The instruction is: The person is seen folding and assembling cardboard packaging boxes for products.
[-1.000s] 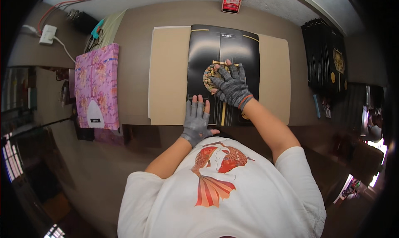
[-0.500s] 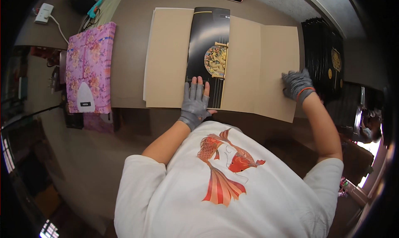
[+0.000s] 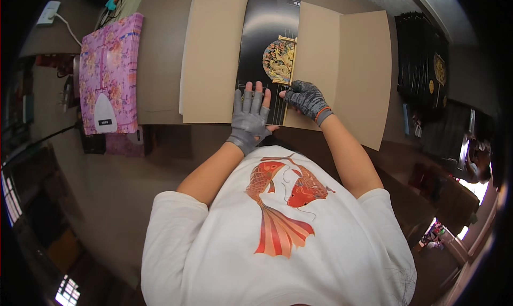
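A wide sheet of plain brown cardboard lies unfolded on the table, its right flap creased and tilted a little. Down its middle runs a glossy black printed panel with a round gold-and-colour picture. My left hand, in a grey fingerless glove, lies flat with fingers stretched over the panel's lower end. At the panel's right edge, my right hand, in a mottled grey knitted glove with an orange cuff, has its fingers curled and pinched together on that edge. The fingertips are partly hidden.
To the left lies a stack of pink floral folders or bags. A pile of black packages with gold prints stands at the right. A white power strip with a cable sits at the far left. The table's front edge runs just below the cardboard.
My right hand has moved left from the cardboard's right flap to the edge of the black panel. My left hand has stayed on the panel. The whole view has shifted slightly.
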Demonstrator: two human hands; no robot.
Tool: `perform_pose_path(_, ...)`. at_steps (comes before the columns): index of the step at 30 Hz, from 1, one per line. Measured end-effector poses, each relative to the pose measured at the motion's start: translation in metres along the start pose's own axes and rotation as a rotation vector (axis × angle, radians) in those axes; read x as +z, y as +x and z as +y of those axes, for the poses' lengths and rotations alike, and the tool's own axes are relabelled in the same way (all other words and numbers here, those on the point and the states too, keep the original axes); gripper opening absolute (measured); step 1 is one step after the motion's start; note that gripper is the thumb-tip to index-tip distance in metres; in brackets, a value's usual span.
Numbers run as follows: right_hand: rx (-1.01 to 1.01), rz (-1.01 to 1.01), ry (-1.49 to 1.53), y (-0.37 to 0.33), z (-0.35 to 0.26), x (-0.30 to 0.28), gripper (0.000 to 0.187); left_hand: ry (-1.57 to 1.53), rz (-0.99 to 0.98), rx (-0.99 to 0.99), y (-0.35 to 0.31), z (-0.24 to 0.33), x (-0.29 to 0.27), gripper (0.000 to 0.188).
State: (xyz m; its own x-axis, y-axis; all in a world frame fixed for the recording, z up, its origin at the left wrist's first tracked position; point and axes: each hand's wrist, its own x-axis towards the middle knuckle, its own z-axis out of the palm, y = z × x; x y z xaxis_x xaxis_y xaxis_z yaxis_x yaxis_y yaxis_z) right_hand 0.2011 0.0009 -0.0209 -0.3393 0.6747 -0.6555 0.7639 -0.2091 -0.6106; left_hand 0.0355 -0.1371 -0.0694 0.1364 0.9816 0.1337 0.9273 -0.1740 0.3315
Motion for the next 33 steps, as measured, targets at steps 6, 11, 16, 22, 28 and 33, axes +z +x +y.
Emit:
perform_pose_path(6, -0.017, 0.024, 0.041, -0.006, 0.000, 0.003, 0.037, 0.026, -0.066, 0.010, -0.002, 0.002, 0.001, 0.107)
perform_pose_path(11, -0.027, 0.018, 0.095, -0.003, 0.007, 0.006, 0.034, 0.018, -0.086, 0.053, -0.005, 0.009, 0.004, 0.098)
perform_pose_path(16, -0.020, -0.001, 0.076, -0.008, 0.002, 0.004, 0.031, 0.000, -0.093, 0.050, -0.007, 0.011, 0.010, 0.094)
perform_pose_path(22, 0.027, -0.010, 0.029, -0.003, 0.003, 0.004, 0.033, 0.023, -0.072, 0.068, -0.007, 0.010, 0.014, 0.095)
perform_pose_path(28, 0.071, -0.015, -0.039, -0.006, -0.003, 0.003, 0.041, 0.008, -0.050, 0.076, -0.006, 0.006, 0.019, 0.092)
perform_pose_path(33, -0.501, 0.591, -0.440, 0.019, -0.035, 0.008, 0.045, -0.005, -0.027, 0.095, -0.001, 0.005, 0.017, 0.080)
